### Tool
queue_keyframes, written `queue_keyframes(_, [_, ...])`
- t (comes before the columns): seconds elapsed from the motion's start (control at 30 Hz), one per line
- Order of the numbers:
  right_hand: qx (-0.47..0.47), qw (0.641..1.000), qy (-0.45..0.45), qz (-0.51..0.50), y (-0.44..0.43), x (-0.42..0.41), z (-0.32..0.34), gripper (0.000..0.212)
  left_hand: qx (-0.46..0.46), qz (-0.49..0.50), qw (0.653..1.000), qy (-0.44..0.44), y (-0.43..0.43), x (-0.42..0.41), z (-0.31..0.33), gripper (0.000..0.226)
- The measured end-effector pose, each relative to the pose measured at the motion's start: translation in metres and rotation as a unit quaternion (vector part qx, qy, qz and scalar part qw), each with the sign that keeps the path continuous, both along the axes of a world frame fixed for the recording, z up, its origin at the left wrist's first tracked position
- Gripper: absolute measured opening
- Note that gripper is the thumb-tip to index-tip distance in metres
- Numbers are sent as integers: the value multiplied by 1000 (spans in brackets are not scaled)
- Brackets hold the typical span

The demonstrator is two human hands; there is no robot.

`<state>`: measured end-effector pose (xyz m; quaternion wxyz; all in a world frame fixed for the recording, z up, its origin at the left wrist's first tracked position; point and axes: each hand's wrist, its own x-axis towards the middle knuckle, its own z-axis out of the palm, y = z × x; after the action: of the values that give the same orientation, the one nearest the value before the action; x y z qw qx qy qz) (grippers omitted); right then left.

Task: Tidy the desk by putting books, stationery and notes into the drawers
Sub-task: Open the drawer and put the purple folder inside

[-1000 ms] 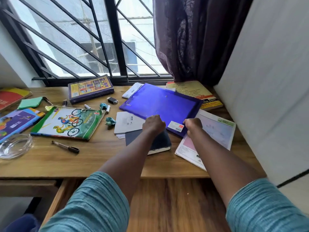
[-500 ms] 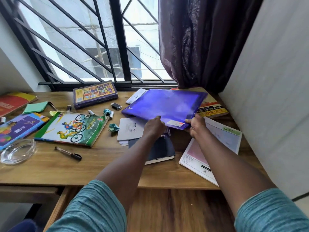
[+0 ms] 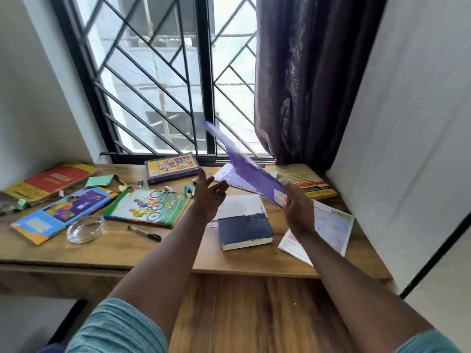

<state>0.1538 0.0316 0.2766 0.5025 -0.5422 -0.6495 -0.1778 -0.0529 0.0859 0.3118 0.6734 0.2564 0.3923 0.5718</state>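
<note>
My right hand [image 3: 297,208] grips the near corner of a purple plastic folder [image 3: 244,165], which is tilted steeply up towards the window and blurred. My left hand [image 3: 207,197] hovers beside it with fingers spread, holding nothing. Below the hands lie a dark blue book [image 3: 244,231] on a white spiral notepad [image 3: 242,206], and a white sheet with a map [image 3: 328,226]. A yellow book [image 3: 304,180] lies by the curtain. A cycling picture book [image 3: 149,206] lies left of centre, with a black pen [image 3: 144,233] in front of it.
On the wooden desk [image 3: 127,250] lie a purple-edged box [image 3: 172,168], a blue picture book [image 3: 63,214], a red and yellow book [image 3: 48,182], green sticky notes [image 3: 99,180], a glass ashtray [image 3: 85,229] and small stationery. A white wall [image 3: 407,149] bounds the right side.
The purple folder has been lifted off the desk and tipped up on edge. My left hand has let go of it and opened; papers beneath it now show.
</note>
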Motion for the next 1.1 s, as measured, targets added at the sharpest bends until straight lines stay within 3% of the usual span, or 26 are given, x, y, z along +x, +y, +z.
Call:
queue_keyframes(0.13, [39, 975, -213, 55, -59, -12, -4, 41, 61, -44, 991, -106, -48, -56, 13, 89])
queue_keyframes(0.2, [24, 960, -271, 61, -90, -19, -10, 50, 73, -42, 994, -68, -79, -79, 12, 71])
queue_keyframes(0.27, [14, 945, -317, 84, -118, -26, -22, 50, 54, -56, 997, 4, -105, -96, -1, 26])
queue_keyframes(0.37, [-24, 921, -372, 118, -162, -32, -41, 50, -7, -87, 992, 89, -147, -118, -24, 36])
queue_keyframes(0.5, [-87, 899, -406, 141, -214, -38, -67, 50, -48, -97, 990, 88, -202, -135, -50, 27])
queue_keyframes(0.67, [-148, 894, -398, 140, -269, -38, -113, 51, -109, -80, 989, 61, -268, -141, -96, 43])
queue_keyframes(0.8, [-195, 886, -389, 163, -307, -34, -144, 50, -220, -82, 968, 86, -310, -135, -136, 34])
queue_keyframes(0.93, [-263, 869, -380, 174, -331, -23, -175, 50, -273, -65, 952, 123, -332, -120, -173, 16])
queue_keyframes(1.1, [-363, 843, -354, 181, -347, -9, -194, 47, -335, -42, 930, 146, -338, -96, -203, 14])
